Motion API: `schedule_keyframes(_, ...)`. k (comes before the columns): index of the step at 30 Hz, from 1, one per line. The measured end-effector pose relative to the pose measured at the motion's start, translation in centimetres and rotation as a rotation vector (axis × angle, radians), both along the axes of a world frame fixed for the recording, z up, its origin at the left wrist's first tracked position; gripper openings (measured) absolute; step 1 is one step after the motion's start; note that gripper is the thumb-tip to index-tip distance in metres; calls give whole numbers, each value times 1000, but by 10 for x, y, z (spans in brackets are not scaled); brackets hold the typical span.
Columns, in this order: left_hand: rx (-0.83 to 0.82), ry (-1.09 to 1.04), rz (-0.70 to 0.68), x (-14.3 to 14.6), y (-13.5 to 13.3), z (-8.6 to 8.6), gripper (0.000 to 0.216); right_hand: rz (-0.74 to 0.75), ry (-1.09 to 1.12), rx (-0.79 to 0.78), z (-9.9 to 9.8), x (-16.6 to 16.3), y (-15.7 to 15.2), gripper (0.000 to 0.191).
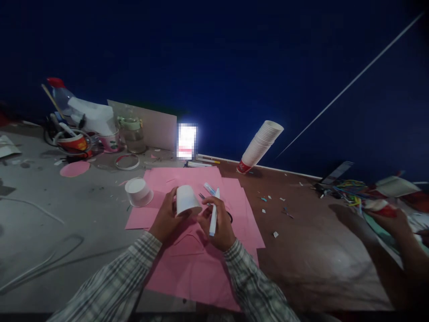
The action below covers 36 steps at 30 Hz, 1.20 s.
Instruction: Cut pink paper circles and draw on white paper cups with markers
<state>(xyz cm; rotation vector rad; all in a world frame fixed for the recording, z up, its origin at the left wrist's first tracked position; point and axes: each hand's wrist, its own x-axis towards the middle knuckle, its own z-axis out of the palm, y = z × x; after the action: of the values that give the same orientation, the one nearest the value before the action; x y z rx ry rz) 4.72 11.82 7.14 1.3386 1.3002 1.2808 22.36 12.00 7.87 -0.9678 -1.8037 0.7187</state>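
My left hand (166, 216) is closed around a white paper cup (186, 200), tilted with its wider rim toward the lower right. In my right hand (219, 223) is a marker (215, 213) with a white barrel and light blue end, held upright between the fingers. The right fingertips are close to the cup's rim; whether they touch it I cannot tell. Beneath both hands lie overlapping sheets of pink paper (201, 286). A pair of scissors (229, 217), partly hidden by my right hand, and a light blue marker cap (209, 188) rest on the paper.
Another white cup (138, 192) stands upside down at left. A tall stack of paper cups (259, 147) leans at the back. Behind are a glass jar (132, 134), a tape ring (127, 162) and a lit, blurred screen (187, 141). A co-worker's hand (390, 219) is at far right.
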Motion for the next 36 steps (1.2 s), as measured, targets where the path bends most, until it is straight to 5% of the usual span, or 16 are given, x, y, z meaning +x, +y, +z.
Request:
schedule_keyframes(5,150,192,69,-1,-1,-5,79,9,-13,106,-2,2,0,43)
schedule_keyframes(13,343,452,-6,-3,-5,-5,75,69,387,-300,10,11,10,32)
schedule_keyframes(21,552,655,-118,-1,-6,-21,66,90,256,-377,11,3,7,42)
schedule_keyframes(28,453,704,-241,-13,-7,-12,115,-60,184,-240,9,9,13,41)
schedule_keyframes(30,393,716,-239,-23,-5,-1,104,-122,192,-185,8,11,15,39)
schedule_keyframes(34,178,866,-291,-38,-2,23,25,-174,158,-53,6,12,15,40)
schedule_keyframes(36,99,976,-299,-40,-3,30,23,-180,137,7,4,11,13,42)
